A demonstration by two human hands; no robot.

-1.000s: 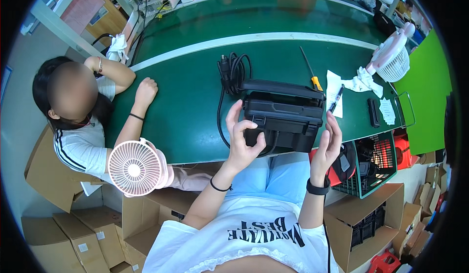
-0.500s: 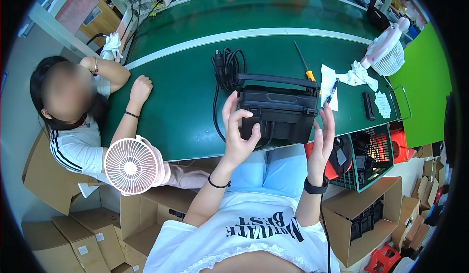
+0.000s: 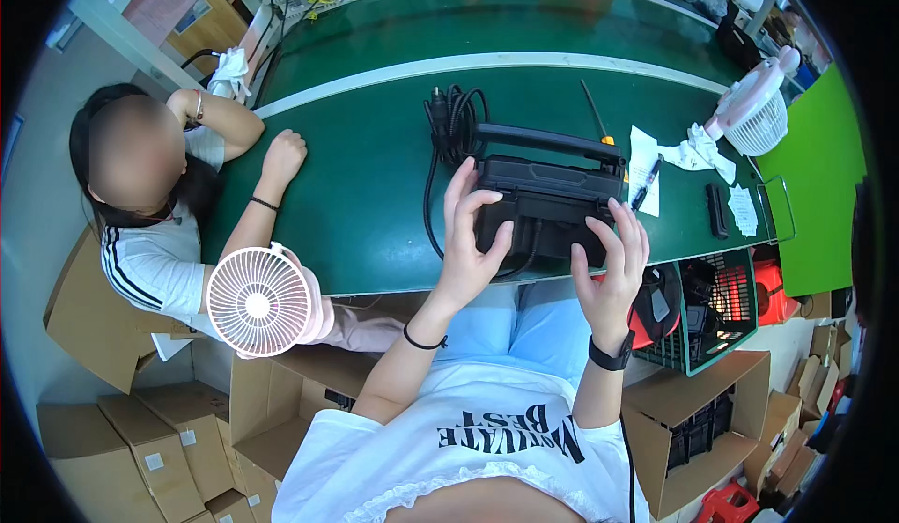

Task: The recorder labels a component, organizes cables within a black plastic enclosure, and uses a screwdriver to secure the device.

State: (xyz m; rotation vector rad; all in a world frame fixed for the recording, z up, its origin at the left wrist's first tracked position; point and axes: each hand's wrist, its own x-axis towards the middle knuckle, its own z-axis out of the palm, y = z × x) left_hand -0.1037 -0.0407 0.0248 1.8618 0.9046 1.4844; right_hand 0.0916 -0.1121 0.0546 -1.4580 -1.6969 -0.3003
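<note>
A black hard plastic case (image 3: 552, 178) with a raised carry handle (image 3: 548, 141) lies at the near edge of the green table. My left hand (image 3: 471, 237) is at the case's left front corner, fingers spread and curved, thumb apart from them. At the right front corner is my right hand (image 3: 613, 275), its fingers also spread and bent, the tips at the case's front; whether they press on it I cannot tell. A black cable (image 3: 457, 125) lies coiled behind the case's left side, and its cord runs down toward the case front.
Right of the case lie a yellow-handled screwdriver (image 3: 607, 140), white paper (image 3: 644, 162) with a pen (image 3: 646, 184), and a small black object (image 3: 716, 210). A white fan (image 3: 752, 116) stands beyond. Another person's forearm (image 3: 253, 219) rests at left, near a pink fan (image 3: 257, 303). A green crate (image 3: 693, 354) sits below right.
My right hand has moved inward from the case's right side to its front, fingers more bent. My left hand stays by the left corner. The whole view has shifted slightly.
</note>
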